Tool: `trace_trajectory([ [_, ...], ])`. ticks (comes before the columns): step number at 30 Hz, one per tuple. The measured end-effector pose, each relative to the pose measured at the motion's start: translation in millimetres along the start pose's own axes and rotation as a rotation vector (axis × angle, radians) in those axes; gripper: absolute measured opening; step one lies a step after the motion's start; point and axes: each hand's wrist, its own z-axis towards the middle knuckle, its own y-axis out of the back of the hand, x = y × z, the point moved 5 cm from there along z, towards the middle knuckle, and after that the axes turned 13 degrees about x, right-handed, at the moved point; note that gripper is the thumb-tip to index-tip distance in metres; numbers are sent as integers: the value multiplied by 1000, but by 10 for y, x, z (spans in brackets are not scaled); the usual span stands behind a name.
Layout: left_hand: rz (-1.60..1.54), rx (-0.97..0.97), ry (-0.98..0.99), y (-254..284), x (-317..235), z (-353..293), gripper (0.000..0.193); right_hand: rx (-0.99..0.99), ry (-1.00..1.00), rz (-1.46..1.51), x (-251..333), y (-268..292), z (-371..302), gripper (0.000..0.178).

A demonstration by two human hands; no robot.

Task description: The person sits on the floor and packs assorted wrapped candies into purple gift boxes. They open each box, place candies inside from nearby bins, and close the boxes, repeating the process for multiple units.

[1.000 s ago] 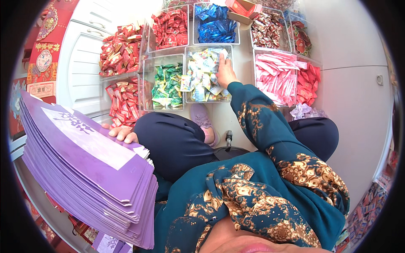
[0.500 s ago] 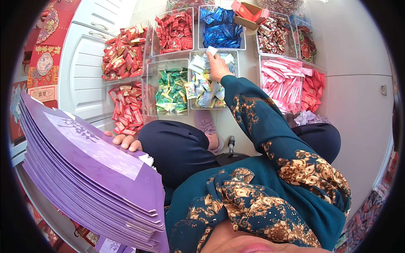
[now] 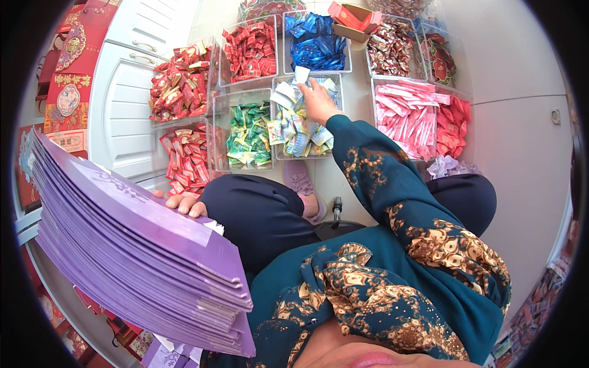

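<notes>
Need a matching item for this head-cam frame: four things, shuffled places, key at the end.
Things:
1. left hand
2. right hand
3. blue packets
4. green packets

Places:
A. next to the pale packets, on their left
B. fingers over the edge of the purple stack
C. beyond the pale packets, as seen by the wearer
D. over the bin of pale packets

Pairs: 1-B, 2-D, 3-C, 4-A

Purple stack (image 3: 141, 233): smooth, paper-like card, faint sheen. Bins (image 3: 219, 138): clear, glossy plastic. Blue packets (image 3: 318, 52): shiny, crinkled, foil-like film. Pale packets (image 3: 299, 126): smooth, plastic-looking wrap. Small box (image 3: 348, 31): matt cardboard inside. Sleeve (image 3: 375, 168): matt cloth, printed. Cabinet door (image 3: 119, 101): smooth, painted-looking.
</notes>
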Motion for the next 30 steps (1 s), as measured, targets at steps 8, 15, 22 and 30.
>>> trace_trajectory([
  [8, -12, 78, 25, -14, 52, 43, 44, -294, -83, 153, -406, -239, -321, 48],
  [15, -114, 201, 9, -35, 132, 78, 49, -95, -17, 494, -266, 223, -379, 49],
  [22, 234, -414, -114, -158, 294, -244, 59, 344, 465, 1550, 540, 1602, -1408, 57],
  [30, 432, -522, 465, 163, 1693, 247, 48, 148, 113, 1448, 167, 1222, -2426, 62],
])
